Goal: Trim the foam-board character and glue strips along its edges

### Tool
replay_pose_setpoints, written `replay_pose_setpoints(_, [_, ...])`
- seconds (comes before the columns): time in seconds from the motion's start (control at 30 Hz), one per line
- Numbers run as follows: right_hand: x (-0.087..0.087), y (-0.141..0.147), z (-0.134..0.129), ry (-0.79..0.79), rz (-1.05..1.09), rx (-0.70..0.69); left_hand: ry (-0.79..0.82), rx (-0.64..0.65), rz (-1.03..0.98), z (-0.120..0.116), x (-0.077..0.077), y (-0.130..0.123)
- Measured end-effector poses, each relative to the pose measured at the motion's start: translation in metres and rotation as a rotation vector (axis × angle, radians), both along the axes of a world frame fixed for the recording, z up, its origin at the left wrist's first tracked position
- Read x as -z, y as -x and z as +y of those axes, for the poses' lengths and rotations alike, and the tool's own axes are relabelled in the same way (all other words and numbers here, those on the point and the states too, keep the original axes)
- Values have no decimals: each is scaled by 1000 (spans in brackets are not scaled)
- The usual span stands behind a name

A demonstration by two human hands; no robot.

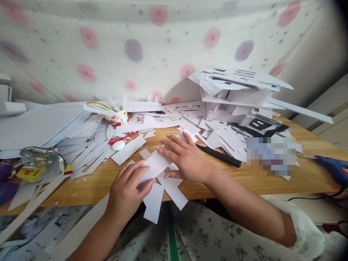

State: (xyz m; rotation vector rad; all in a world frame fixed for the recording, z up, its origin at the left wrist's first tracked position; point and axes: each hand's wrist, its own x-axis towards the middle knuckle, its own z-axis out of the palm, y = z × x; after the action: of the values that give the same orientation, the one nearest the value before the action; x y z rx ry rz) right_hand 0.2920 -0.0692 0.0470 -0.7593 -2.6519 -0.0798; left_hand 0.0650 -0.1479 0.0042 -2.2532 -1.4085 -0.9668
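A white rectangular piece of card or foam board (155, 167) lies at a slant between my hands, close to the table's near edge. My left hand (129, 184) holds its left end, thumb along the near edge and fingers over the top. My right hand (187, 159) rests on the other end with fingers spread and thumb apart. Under and around this piece lie more white strips; one strip (152, 203) and another strip (175, 192) jut past the table edge. Just right of my right hand is a black tool handle (219, 156).
White offcuts cover the back of the wooden table (130, 190). A paper cup (118, 118) stands back left, near a white oval object (119, 145). A white board structure (236, 98) rises back right. A blue glue gun (333, 170) sits far right, a foil wrapper (40, 159) far left.
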Motion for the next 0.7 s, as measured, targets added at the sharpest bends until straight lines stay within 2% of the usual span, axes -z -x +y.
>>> replay_pose_setpoints(0.13, [-10, 8, -1, 45, -33, -61, 0, 6, -51, -16, -7, -4])
replay_pose_setpoints(0.37, [-7, -2, -6, 114, 100, -76, -43, 44, -176, -27, -9, -14])
replay_pose_setpoints(0.6, [9, 0, -16, 417, 453, -167, -75, 43, -239, -32, -24, -24])
replay_pose_setpoints(0.7, [16, 4, -21, 583, 560, -226, -66, 69, -305, -34, -23, -27])
